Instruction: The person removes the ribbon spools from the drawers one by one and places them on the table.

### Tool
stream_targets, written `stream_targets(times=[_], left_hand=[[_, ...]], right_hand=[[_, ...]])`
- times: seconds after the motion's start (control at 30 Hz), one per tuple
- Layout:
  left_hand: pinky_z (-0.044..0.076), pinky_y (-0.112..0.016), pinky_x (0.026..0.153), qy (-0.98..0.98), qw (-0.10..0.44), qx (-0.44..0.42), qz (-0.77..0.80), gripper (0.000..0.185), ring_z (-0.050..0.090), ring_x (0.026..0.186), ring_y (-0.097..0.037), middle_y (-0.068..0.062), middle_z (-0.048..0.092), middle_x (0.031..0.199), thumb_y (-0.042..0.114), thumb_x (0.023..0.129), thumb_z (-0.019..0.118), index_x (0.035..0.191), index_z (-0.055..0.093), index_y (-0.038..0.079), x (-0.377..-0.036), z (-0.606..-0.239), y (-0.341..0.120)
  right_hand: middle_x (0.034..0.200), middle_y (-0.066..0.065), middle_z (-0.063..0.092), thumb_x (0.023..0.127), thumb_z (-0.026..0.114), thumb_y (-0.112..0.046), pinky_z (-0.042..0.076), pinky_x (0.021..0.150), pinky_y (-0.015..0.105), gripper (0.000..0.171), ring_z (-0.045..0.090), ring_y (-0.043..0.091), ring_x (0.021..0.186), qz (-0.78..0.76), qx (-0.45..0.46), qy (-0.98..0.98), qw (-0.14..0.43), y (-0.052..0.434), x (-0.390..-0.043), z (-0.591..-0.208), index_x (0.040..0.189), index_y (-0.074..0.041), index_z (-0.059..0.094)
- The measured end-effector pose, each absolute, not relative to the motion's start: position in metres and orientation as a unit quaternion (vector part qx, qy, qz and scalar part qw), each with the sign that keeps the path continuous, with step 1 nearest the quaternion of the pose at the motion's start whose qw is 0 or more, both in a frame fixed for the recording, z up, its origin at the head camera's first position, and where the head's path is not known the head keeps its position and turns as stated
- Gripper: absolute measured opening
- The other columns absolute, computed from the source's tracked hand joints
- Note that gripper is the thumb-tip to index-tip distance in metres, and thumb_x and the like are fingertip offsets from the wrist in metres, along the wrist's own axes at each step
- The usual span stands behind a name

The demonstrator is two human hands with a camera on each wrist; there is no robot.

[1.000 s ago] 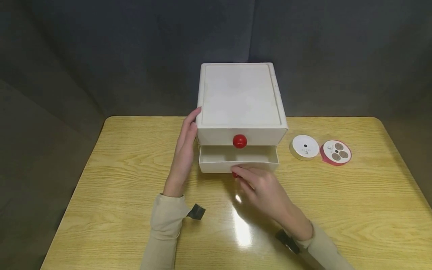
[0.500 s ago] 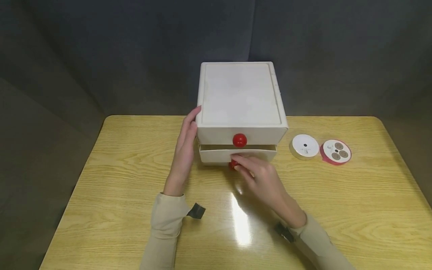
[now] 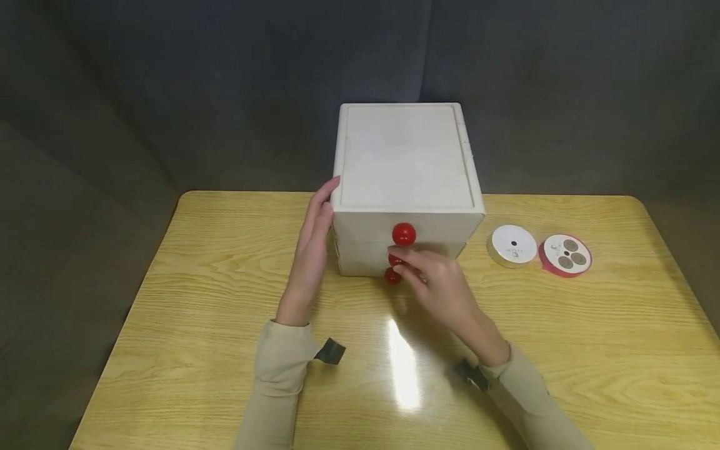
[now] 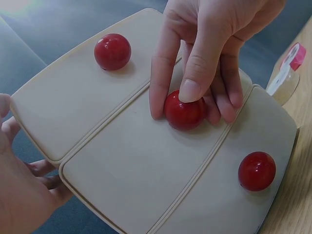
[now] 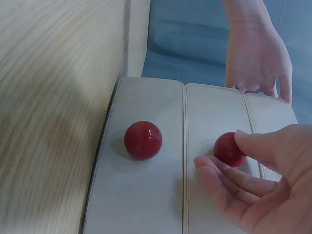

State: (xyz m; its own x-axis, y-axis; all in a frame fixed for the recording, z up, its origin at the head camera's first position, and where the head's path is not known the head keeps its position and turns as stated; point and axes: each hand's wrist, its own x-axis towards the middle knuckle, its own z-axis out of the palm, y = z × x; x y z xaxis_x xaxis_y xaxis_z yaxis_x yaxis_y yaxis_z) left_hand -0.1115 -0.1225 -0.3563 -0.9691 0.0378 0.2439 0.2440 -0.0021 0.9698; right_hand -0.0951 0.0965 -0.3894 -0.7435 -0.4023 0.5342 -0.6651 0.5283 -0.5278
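Observation:
A small white drawer unit (image 3: 406, 156) with three red ball knobs stands at the table's back edge. All its drawer fronts lie flush in both wrist views. My right hand (image 3: 441, 290) pinches the middle drawer's knob (image 4: 183, 117) between thumb and fingers, partly covering it in the head view. Above that is the top knob (image 3: 404, 234), and below it the bottom knob (image 5: 143, 140). With fingers extended, my left hand (image 3: 309, 250) rests against the unit's left side, fingertips at the top edge; some of its fingers are hidden behind the side in the right wrist view.
Right of the unit, a white round roll (image 3: 513, 245) lies beside a pink-edged roll (image 3: 565, 255) on the wooden table (image 3: 185, 312). Dark cloth (image 3: 253, 94) hangs behind the table. Dark straps (image 3: 330, 351) stick out near both cuffs.
The middle drawer, pulled out one second ago, has slid back into the unit, with my right hand moving away from me on its knob. My left hand has stayed at the side.

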Motion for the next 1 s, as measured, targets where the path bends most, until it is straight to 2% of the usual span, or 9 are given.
stream_targets(times=[0.33, 0.5, 0.6, 0.73, 0.87, 1.0], left_hand=[[0.019, -0.042, 0.124, -0.706, 0.073, -0.104, -0.697, 0.052, 0.028, 0.151, -0.008, 0.005, 0.035, 0.163, 0.037, 0.112, 0.031, 0.159, 0.037, 0.017, -0.111, -0.356, -0.121], [0.019, -0.042, 0.124, -0.708, 0.073, -0.099, -0.696, 0.052, 0.027, 0.151, -0.007, 0.006, 0.035, 0.163, 0.037, 0.112, 0.030, 0.159, 0.036, 0.018, -0.110, -0.356, -0.121], [0.019, -0.042, 0.124, -0.707, 0.070, -0.099, -0.696, 0.051, 0.027, 0.151, -0.007, 0.007, 0.035, 0.163, 0.039, 0.112, 0.031, 0.159, 0.037, 0.019, -0.110, -0.356, -0.121], [0.019, -0.043, 0.124, -0.706, 0.071, -0.099, -0.698, 0.051, 0.028, 0.151, -0.008, 0.007, 0.035, 0.163, 0.039, 0.112, 0.031, 0.159, 0.037, 0.019, -0.110, -0.356, -0.121], [0.019, -0.044, 0.124, -0.704, 0.075, -0.098, -0.700, 0.051, 0.028, 0.151, -0.008, 0.007, 0.035, 0.163, 0.039, 0.112, 0.032, 0.159, 0.038, 0.019, -0.110, -0.356, -0.122], [0.020, -0.043, 0.124, -0.703, 0.074, -0.095, -0.701, 0.051, 0.028, 0.151, -0.007, 0.009, 0.035, 0.163, 0.040, 0.112, 0.032, 0.159, 0.038, 0.020, -0.110, -0.356, -0.122]], right_hand=[[0.110, 0.015, 0.077, 0.086, 0.081, 0.002, 0.062, 0.071, 0.033, 0.028, 0.077, 0.028, 0.092, 0.399, 0.287, -0.864, 0.106, 0.099, -0.097, -0.379, 0.113, 0.000, 0.078], [0.110, 0.013, 0.077, 0.088, 0.080, -0.001, 0.061, 0.067, 0.030, 0.027, 0.076, 0.023, 0.085, 0.408, 0.271, -0.869, 0.069, 0.102, -0.098, -0.379, 0.116, -0.002, 0.078], [0.110, 0.012, 0.077, 0.090, 0.078, 0.000, 0.059, 0.065, 0.028, 0.031, 0.073, 0.018, 0.081, 0.400, 0.293, -0.867, 0.052, 0.108, -0.100, -0.379, 0.121, -0.003, 0.077], [0.107, 0.009, 0.078, 0.089, 0.074, 0.008, 0.059, 0.072, 0.030, 0.035, 0.073, 0.019, 0.083, 0.394, 0.360, -0.845, 0.028, 0.119, -0.102, -0.380, 0.123, -0.001, 0.075], [0.100, 0.007, 0.079, 0.088, 0.073, 0.011, 0.059, 0.075, 0.031, 0.030, 0.074, 0.023, 0.086, 0.409, 0.399, -0.820, -0.022, 0.124, -0.103, -0.379, 0.115, -0.003, 0.079], [0.102, 0.008, 0.079, 0.091, 0.073, 0.007, 0.060, 0.078, 0.030, 0.022, 0.075, 0.020, 0.088, 0.395, 0.404, -0.822, -0.069, 0.124, -0.105, -0.383, 0.109, -0.003, 0.080]])
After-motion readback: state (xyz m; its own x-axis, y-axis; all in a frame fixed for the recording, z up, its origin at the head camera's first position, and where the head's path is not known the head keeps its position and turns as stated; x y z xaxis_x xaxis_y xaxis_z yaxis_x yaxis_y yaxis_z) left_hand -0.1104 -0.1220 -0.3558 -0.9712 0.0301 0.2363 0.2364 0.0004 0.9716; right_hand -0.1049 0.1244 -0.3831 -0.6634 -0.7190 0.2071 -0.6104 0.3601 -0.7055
